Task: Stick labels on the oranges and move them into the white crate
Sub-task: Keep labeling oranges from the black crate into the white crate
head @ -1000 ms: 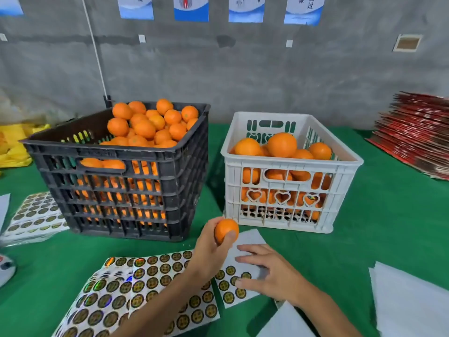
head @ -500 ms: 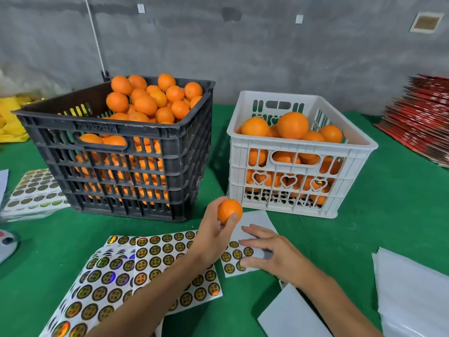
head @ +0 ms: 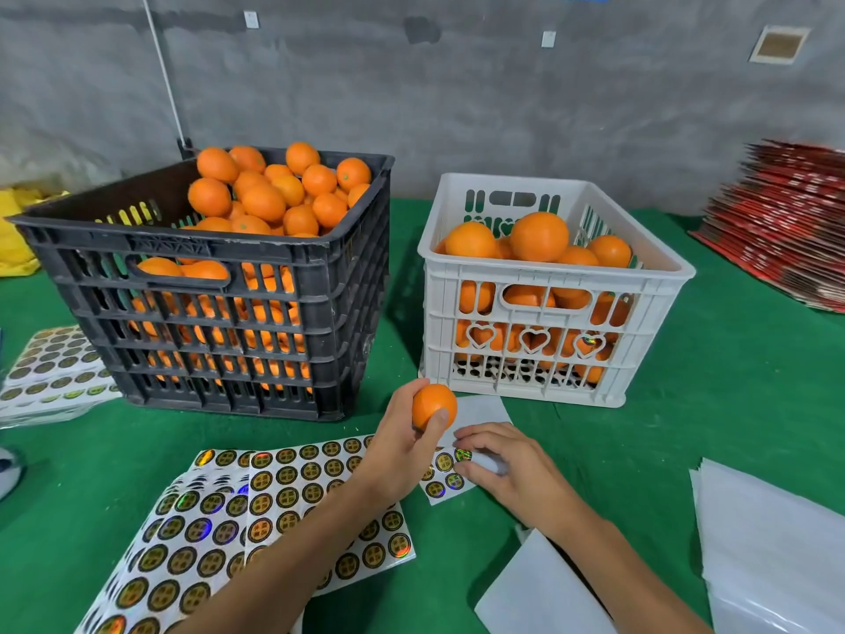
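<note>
Head view, listed from left to right. A stack of label sheets point(head: 50, 368) lies at the far left edge of the green table point(head: 686, 404). Beside it stands the black crate point(head: 219, 286), heaped above its rim with oranges point(head: 274, 194); more fruit shows through the slotted walls.

In front of the black crate, overlapping sticker sheets point(head: 256, 510) lie flat. Each carries rows of round labels with a dark gold centre and a holographic sheen.

The left hand point(head: 402, 446) grips a single orange point(head: 434, 406), fingers curled behind it and thumb pressed on its front. This orange is round, evenly bright orange, smooth-skinned; no label is visible on the side facing the camera. It is held above the table, just in front of the gap between the two crates and over a smaller, partly used label sheet point(head: 446, 473).

The right hand point(head: 507, 469) rests on that smaller sheet, fingers bent; its fingertips pinch at a holographic label point(head: 462, 454) near the sheet's edge.

Behind it, the white crate point(head: 548, 286) holds oranges up to rim level; heart-shaped cut-outs line its front wall. Blank white sheets point(head: 768, 542) lie at the near right. A stack of red flat cartons point(head: 786, 221) occupies the far right.
</note>
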